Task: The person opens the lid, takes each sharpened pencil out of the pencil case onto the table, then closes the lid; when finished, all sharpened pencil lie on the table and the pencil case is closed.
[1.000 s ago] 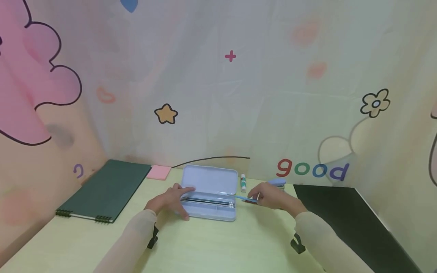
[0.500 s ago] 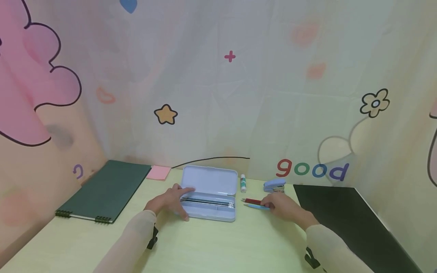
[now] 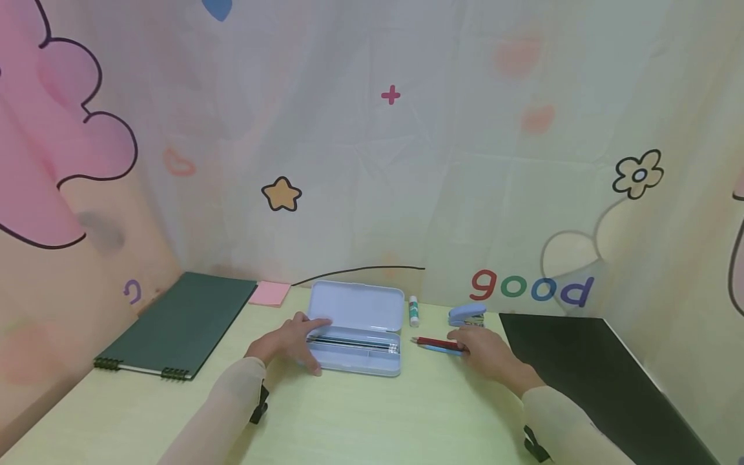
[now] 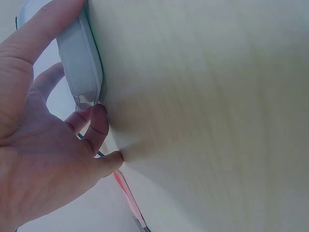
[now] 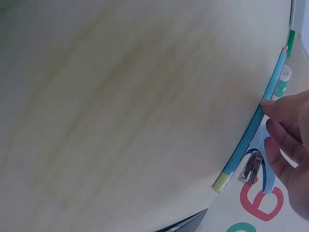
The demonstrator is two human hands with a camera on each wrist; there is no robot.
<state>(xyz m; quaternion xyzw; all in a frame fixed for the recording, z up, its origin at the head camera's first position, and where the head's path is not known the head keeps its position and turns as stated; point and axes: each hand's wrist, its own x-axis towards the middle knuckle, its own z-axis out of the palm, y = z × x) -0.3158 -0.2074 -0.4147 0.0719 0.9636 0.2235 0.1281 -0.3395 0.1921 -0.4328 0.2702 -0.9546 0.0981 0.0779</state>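
Observation:
A pale blue pencil case (image 3: 357,307) stands with its lid raised, and several dark pencils (image 3: 354,344) lie in its back part. My left hand (image 3: 292,343) grips its left end, thumb at the front and fingers behind. To the right of the case, my right hand (image 3: 485,352) pinches a light blue pencil (image 5: 248,130) together with a dark red pencil (image 3: 436,343), close over the table. Their tips point left toward the case. In the right wrist view the thumb lies against the blue pencil, which hides the red one.
Behind the pencils are a glue stick (image 3: 414,311) and a blue stapler (image 3: 467,315). A dark green spiral sketchbook (image 3: 180,323) and pink sticky notes (image 3: 270,294) lie at the left. A black flat sheet (image 3: 593,374) covers the table's right side. A printed curtain (image 3: 349,142) hangs behind.
My right hand has drawn the blue pencil back to the right, away from the case, and brought it against the red pencil. The left hand stays on the case.

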